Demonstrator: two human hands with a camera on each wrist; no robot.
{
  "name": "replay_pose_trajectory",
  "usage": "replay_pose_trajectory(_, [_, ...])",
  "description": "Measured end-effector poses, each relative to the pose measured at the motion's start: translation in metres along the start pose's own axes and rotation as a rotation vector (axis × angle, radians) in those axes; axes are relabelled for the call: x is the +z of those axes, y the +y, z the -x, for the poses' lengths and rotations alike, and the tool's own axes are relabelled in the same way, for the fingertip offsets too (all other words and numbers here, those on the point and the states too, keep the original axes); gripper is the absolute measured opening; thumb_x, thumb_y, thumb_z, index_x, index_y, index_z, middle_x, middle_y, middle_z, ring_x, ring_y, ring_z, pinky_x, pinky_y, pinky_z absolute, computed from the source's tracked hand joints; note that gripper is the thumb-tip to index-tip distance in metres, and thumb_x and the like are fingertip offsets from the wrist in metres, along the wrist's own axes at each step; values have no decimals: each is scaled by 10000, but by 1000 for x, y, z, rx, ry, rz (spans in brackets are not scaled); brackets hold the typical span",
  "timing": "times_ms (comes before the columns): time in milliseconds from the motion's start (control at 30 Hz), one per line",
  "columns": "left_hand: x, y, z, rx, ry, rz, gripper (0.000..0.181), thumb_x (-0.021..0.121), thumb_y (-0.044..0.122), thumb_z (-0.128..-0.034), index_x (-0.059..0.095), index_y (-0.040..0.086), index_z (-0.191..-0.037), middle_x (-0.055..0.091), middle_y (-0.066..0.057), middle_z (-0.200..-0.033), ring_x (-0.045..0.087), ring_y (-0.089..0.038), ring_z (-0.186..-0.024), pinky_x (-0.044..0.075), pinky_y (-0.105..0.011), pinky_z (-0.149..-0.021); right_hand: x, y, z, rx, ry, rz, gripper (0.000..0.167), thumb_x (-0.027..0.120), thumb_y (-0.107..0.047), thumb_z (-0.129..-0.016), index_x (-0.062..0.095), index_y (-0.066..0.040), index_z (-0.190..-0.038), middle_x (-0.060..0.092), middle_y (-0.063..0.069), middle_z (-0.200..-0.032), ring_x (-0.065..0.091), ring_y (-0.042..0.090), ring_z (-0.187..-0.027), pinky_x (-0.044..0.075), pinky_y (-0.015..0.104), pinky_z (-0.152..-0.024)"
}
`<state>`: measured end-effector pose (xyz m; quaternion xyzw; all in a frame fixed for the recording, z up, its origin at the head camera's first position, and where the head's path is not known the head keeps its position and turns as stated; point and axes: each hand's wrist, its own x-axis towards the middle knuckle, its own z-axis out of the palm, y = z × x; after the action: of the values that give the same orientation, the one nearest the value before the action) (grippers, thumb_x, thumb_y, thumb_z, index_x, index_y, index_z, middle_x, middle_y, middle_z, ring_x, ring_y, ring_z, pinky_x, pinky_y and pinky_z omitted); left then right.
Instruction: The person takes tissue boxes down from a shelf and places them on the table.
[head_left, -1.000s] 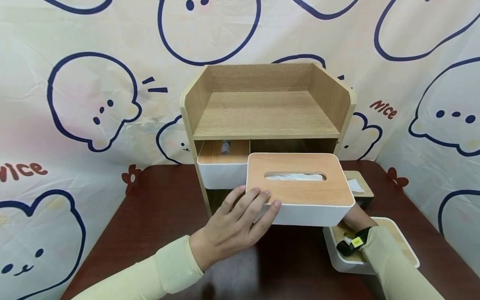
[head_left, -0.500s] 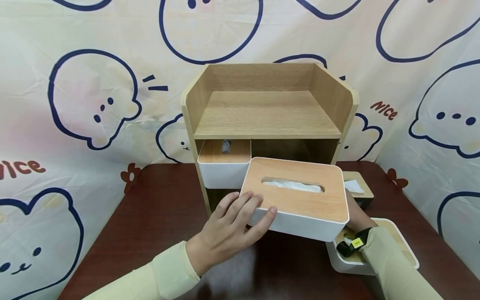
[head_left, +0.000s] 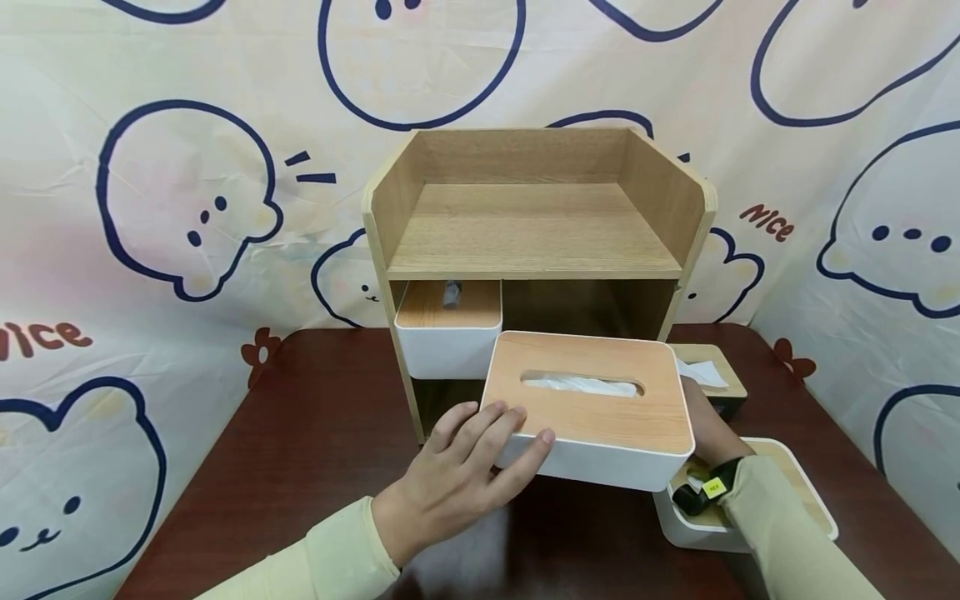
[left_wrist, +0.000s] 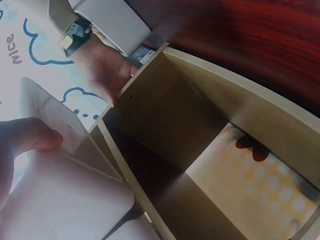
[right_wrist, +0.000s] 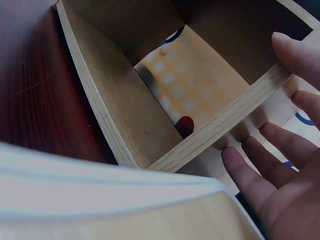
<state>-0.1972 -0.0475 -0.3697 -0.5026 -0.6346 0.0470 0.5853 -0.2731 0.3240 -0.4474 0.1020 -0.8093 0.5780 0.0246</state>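
In the head view my left hand (head_left: pixel 465 483) holds the near left corner of a white tissue box (head_left: pixel 592 417) with a wood-look lid. Its fingers lie on the lid and its thumb on the front face. The box hangs slightly tilted in front of a wooden desk shelf (head_left: pixel 536 229). From the left wrist, the thumb (left_wrist: pixel 42 137) shows against the white box. My right hand (right_wrist: pixel 295 200) is mostly hidden behind the box in the head view. The right wrist view shows its fingers extended along the outer face of the shelf's side panel (right_wrist: pixel 220 130), the thumb near the panel's edge.
Another white tissue box (head_left: pixel 450 346) sits in the shelf's left compartment. Under my right wrist a wood-lidded white box (head_left: pixel 802 492) stands on the dark red table (head_left: pixel 322 417). Behind it is a small wood-topped tissue box (head_left: pixel 708 362). Printed cloth (head_left: pixel 150 350) surrounds the table.
The held tissue box has come down and slightly left, away from the shelf, tilting on the way. More of the right compartment shows. My right arm has barely moved.
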Motion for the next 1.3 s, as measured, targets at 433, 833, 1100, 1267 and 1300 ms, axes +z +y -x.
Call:
replay_pose_trajectory(433, [-5,8,12,-2,-75,28,422,552,90,-928,492,91,-1346,534,-181,-1200,543,-305,-1043,413,-445,-852,6,-3,-1,54,14,-38,499,557,-167,-998,417,33,-1433,552,260,-1226,616,196,-967,540,342,-770])
replay_pose_trajectory(833, [-6,8,15,11,-73,25,440,554,80,-910,495,91,-1345,534,-174,-1189,540,-297,-1033,411,-441,-844,5,-8,-2,73,1,-36,575,573,-31,-933,382,-1,-1473,459,255,-1386,522,237,-1139,527,316,-813])
replay_pose_trajectory(1100, [-9,11,17,8,-96,39,433,532,72,-912,495,96,-1342,533,-164,-1181,536,-290,-1029,407,-437,-836,4,-6,-3,54,-4,-21,586,598,-36,-920,399,-15,-1471,485,245,-1360,502,247,-1153,515,303,-826])
replay_pose_trajectory(1267, [-10,11,18,1,-102,48,429,518,65,-920,492,98,-1347,532,-165,-1182,534,-291,-1027,405,-439,-835,4,-6,-3,45,-2,-12,588,582,-7,-910,403,-17,-1470,468,240,-1380,448,306,-1209,508,297,-832])
replay_pose_trajectory(1300, [-10,12,18,-1,-107,50,433,517,63,-919,490,98,-1350,531,-166,-1185,533,-293,-1033,403,-441,-838,4,-6,-3,46,-4,-10,585,581,-6,-909,408,-20,-1468,469,236,-1380,444,309,-1212,507,299,-833])
